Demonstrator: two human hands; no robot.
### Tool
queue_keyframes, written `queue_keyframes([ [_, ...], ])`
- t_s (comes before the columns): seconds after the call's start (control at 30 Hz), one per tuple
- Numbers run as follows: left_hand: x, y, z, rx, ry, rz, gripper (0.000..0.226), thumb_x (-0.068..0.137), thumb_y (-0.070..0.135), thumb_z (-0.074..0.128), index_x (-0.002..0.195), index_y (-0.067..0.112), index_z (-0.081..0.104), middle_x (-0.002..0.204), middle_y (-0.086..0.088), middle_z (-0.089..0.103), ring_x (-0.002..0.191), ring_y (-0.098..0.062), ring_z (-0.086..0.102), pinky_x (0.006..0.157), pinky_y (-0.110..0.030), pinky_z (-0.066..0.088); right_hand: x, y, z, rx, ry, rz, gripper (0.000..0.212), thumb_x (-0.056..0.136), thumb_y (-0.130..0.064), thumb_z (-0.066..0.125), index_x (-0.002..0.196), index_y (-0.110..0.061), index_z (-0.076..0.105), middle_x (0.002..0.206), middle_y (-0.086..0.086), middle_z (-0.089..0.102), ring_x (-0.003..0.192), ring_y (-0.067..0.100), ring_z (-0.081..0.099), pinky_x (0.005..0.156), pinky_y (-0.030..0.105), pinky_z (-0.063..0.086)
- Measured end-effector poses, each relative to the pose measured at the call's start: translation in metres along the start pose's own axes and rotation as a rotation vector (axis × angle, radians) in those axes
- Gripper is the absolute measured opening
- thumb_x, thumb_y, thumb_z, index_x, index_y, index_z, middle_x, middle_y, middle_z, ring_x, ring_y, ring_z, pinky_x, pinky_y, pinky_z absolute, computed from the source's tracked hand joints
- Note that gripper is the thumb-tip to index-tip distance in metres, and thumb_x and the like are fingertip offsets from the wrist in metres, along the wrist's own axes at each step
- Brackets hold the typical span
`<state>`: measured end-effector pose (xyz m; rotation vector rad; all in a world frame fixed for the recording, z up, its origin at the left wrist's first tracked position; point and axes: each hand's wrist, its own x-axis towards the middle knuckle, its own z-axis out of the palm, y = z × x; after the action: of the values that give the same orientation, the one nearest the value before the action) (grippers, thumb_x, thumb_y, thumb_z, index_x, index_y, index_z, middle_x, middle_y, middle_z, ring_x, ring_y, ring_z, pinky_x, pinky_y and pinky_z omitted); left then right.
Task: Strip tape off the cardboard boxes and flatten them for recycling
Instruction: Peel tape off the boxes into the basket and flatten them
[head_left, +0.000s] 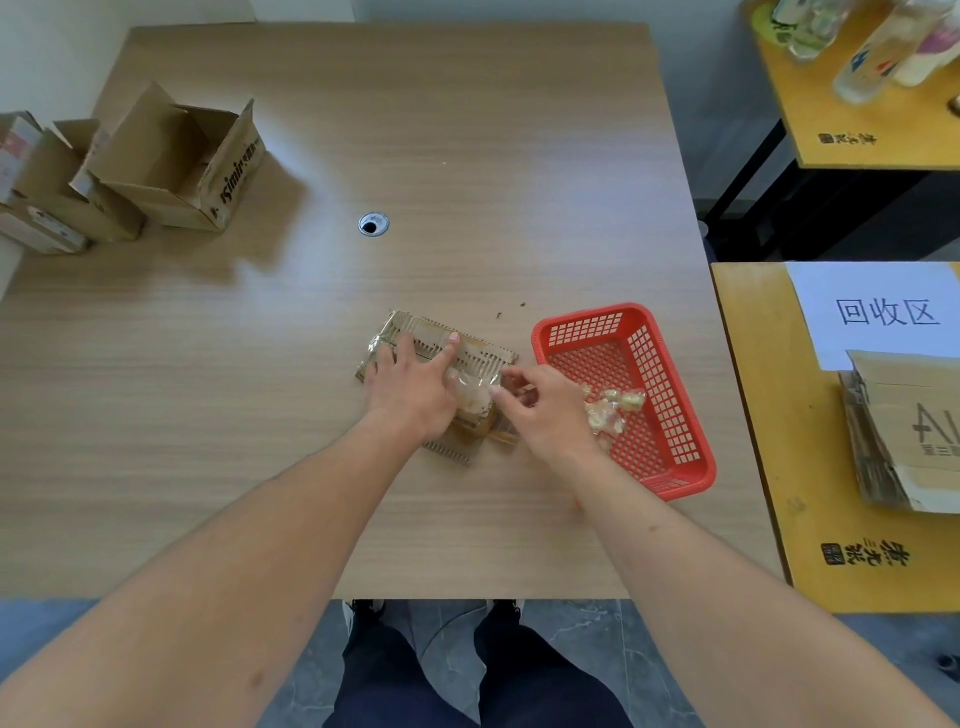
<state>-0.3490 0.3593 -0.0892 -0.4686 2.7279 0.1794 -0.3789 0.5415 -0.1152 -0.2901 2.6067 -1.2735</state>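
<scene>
Flattened box (441, 358) on tabletop (311, 415), long axis left-right. Left hand (410, 387) presses it, fingers straight and spread. Right hand (543, 408) at its right end, fingers pinching tape (475, 389); basket (670, 467) just right.

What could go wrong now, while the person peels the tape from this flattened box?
The clear tape looks thin and may tear, leaving pieces on the flattened box. The left hand only presses flat, so the box might slide when the right hand pulls. The red basket sits right beside the right arm and could be knocked.
</scene>
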Motion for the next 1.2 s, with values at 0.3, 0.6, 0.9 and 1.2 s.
queue_keyframes([
  [0.3,-0.016,-0.043,0.0,0.04,0.034,0.213,0.04,0.1,0.042,0.056,0.139,0.035,0.049,0.164,-0.019,0.01,0.152,-0.041,0.014,0.12,-0.055,0.019,0.012,-0.022,0.033,0.054,-0.087,0.072,0.05,0.096,-0.005,0.067,0.137,-0.033,0.064,0.132,-0.008,0.063,0.115,0.008,0.059,0.106,0.03,0.048],
  [0.6,-0.035,-0.088,0.005,-0.124,-0.131,0.096,0.055,0.099,0.064,0.043,0.151,0.059,0.025,0.111,-0.006,0.049,0.102,-0.033,0.06,0.088,-0.041,0.049,0.023,-0.043,0.063,-0.113,-0.037,0.078,0.054,0.097,-0.026,0.069,0.147,-0.03,0.049,0.139,0.001,0.051,0.122,0.022,0.056,0.106,0.038,0.047],
  [0.9,-0.036,-0.082,0.017,-0.331,-0.04,-0.037,0.058,0.102,0.033,0.058,0.155,0.028,0.035,0.13,-0.022,0.058,0.119,-0.041,0.056,0.092,-0.039,0.047,-0.001,-0.034,0.086,0.225,-0.257,0.118,0.051,0.092,-0.015,0.075,0.139,-0.032,0.063,0.125,-0.01,0.071,0.099,0.009,0.07,0.098,0.04,0.057],
  [1.2,-0.023,-0.108,0.009,0.001,-0.145,0.421,0.057,0.108,0.036,0.042,0.156,0.051,0.015,0.17,-0.004,-0.012,0.157,-0.033,-0.002,0.126,-0.05,0.008,-0.014,-0.023,0.076,0.204,-0.149,0.13,0.014,0.09,-0.043,0.073,0.093,-0.031,0.079,0.082,-0.014,0.076,0.079,0.007,0.072,0.082,0.041,0.06],
])
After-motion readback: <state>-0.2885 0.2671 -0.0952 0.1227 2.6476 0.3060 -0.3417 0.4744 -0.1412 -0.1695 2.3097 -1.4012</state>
